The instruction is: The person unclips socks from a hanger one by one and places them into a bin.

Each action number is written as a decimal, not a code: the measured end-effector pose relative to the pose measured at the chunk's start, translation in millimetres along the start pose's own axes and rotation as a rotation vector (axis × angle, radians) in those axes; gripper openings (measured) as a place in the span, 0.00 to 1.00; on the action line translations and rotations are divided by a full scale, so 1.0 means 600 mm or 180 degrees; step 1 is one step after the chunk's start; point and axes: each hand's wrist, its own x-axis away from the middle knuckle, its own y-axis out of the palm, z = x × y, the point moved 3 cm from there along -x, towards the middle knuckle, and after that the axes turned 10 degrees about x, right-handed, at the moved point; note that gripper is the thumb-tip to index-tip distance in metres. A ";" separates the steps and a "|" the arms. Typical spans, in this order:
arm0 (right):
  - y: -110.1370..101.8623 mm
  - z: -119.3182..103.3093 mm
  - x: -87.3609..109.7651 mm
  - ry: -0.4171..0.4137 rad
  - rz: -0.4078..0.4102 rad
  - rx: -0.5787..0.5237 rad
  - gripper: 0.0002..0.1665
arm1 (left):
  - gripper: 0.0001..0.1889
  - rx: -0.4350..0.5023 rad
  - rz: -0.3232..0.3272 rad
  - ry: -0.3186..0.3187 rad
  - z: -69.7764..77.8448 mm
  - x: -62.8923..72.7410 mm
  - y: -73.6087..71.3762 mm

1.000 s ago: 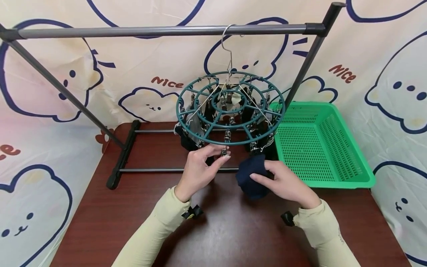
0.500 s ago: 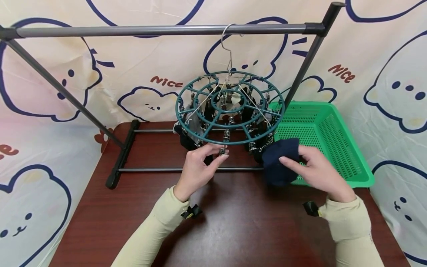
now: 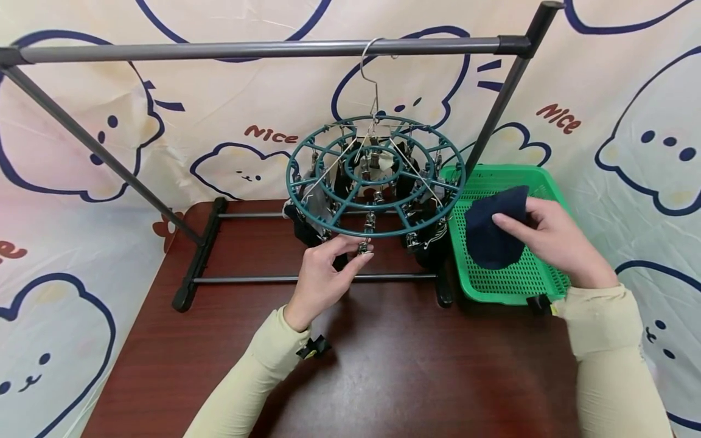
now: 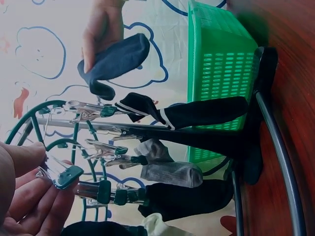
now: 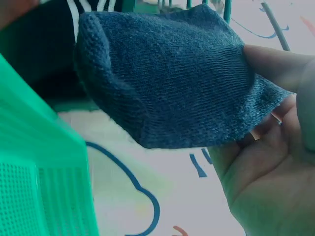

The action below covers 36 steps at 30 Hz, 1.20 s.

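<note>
My left hand (image 3: 323, 274) pinches a metal clip (image 4: 64, 174) with green tips at the near edge of a round green hanger (image 3: 383, 235). That clip has nothing in its jaws in the left wrist view. Over the green basket (image 3: 468, 286), my right hand (image 3: 564, 243) grips a navy sock (image 3: 495, 234) between thumb and fingers. The sock's body (image 5: 172, 83) spreads out away from the thumb in the right wrist view. Black socks (image 4: 206, 113) and a grey sock (image 4: 172, 173) hang from other clips of the hanger.
The hanger hooks on a grey horizontal bar (image 3: 246, 51) of a stand, whose black foot (image 3: 188, 292) rests on the brown table (image 3: 383, 377). A cartoon-printed cloth (image 3: 241, 109) covers the wall behind. The basket stands at the right, beside the stand's right leg (image 3: 501, 103).
My right hand has carried the navy sock from in front of the hanger to the right and farther back, over the green basket. My left hand has stayed on the clip.
</note>
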 end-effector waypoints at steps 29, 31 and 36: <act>-0.031 0.090 -0.153 0.0452 -0.0006 0.0258 0.24 | 0.12 0.0000 0.0029 0.0001 -0.003 0.001 -0.005; -0.027 0.096 -0.160 0.0464 -0.0018 0.0230 0.23 | 0.12 0.0010 0.0033 0.0006 -0.003 0.001 -0.005; -0.018 0.109 -0.174 0.0545 -0.0064 0.0174 0.24 | 0.12 0.0045 0.0041 0.0008 -0.001 0.001 -0.005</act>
